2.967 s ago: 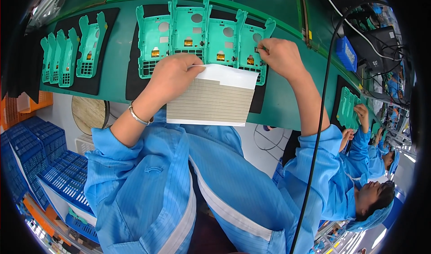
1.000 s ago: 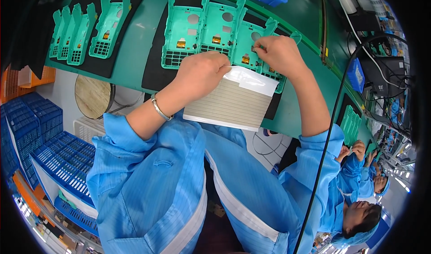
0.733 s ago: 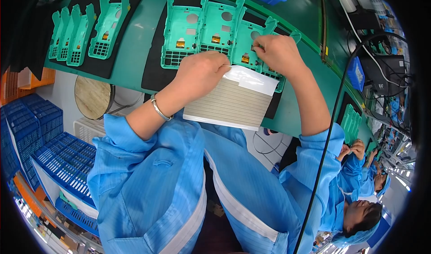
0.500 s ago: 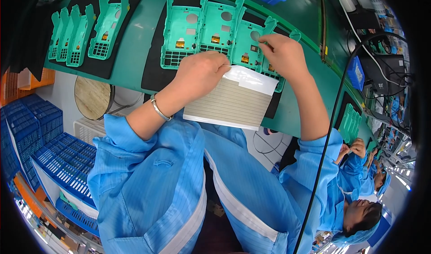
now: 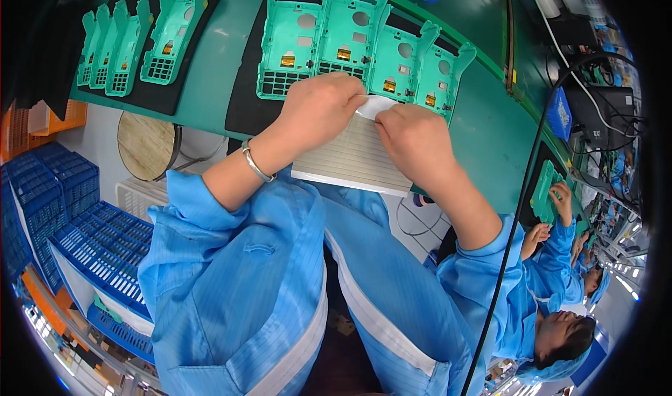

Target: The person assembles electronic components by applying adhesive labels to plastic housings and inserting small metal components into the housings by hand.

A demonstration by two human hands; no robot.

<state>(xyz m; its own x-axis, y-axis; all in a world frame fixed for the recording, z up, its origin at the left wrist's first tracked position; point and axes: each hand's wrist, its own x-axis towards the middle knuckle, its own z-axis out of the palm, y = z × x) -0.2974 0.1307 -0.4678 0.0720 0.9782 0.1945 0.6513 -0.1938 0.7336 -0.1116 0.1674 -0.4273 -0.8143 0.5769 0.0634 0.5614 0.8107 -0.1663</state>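
Observation:
A white-edged sheet of thin beige strips (image 5: 343, 155) hangs over the near edge of the bench. My left hand (image 5: 318, 109) pinches its upper edge between thumb and forefinger. On the sheet's upper right, the fingers of my right hand (image 5: 414, 144) are pressed together, and what is between them is hidden. Just beyond my hands stands a row of green plastic housings, among them a left one (image 5: 288, 46), a second (image 5: 343, 35), a third (image 5: 393, 63) and a rightmost one (image 5: 441, 81). Each has a round hole, a small amber patch and a keypad grid, some partly covered by my hands.
Under the row lies a black mat (image 5: 245, 102) on the green bench (image 5: 203, 81). More green housings (image 5: 168, 35) stand on another mat at left. Blue crates (image 5: 105, 249) and a round stool (image 5: 147, 147) are below left. A black cable (image 5: 514, 221) crosses at right, near a co-worker (image 5: 546, 277).
My right hand has come down from the third housing to the sheet's upper right. My left hand keeps its pinch on the sheet. At right, the co-worker's hands have moved onto a green housing.

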